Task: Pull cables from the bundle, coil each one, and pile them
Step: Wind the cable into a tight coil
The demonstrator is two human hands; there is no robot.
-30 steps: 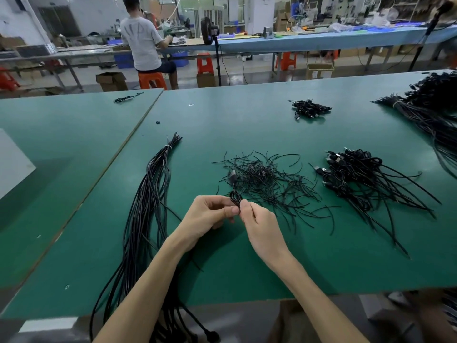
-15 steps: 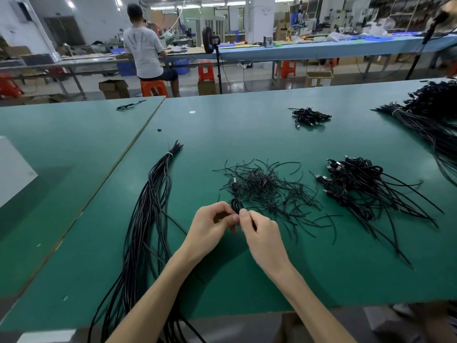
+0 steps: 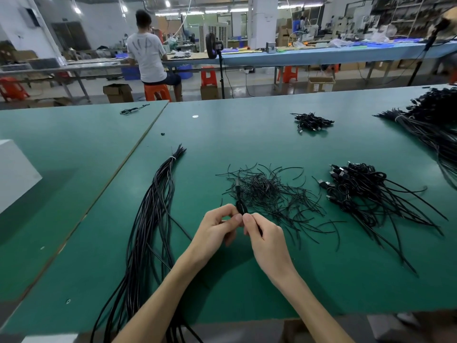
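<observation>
**Cable coil (image 3: 241, 207) pinched by both hands above the green tabletop (image 3: 247, 280)**

At the far left a white block (image 3: 14, 174) sits on a neighbouring green surface. A seam (image 3: 138, 154) runs diagonally between the two tops. Just right of the seam, the bundle (image 3: 153, 214) of long black cables is tied near its far end and trails over the near edge.

The left hand (image 3: 215, 226) has its grip closed on the coil's left side with thumb and forefinger. The right hand (image 3: 265, 233) pinches the coil from the right.

Touching the coil's far side is a loose heap of thin ties (image 3: 267, 194). Further right lies the pile (image 3: 358, 189) of coiled cables, its tails fanning toward the near right. A smaller pile (image 3: 311, 121) lies farther back, and a second bundle (image 3: 432, 125) reaches the right edge.

Green surface shows broadly beside both forearms along the near edge. Beyond the far edge are a fan on a stand (image 3: 212, 48), long benches, and a person (image 3: 148, 53) seated on an orange stool.
</observation>
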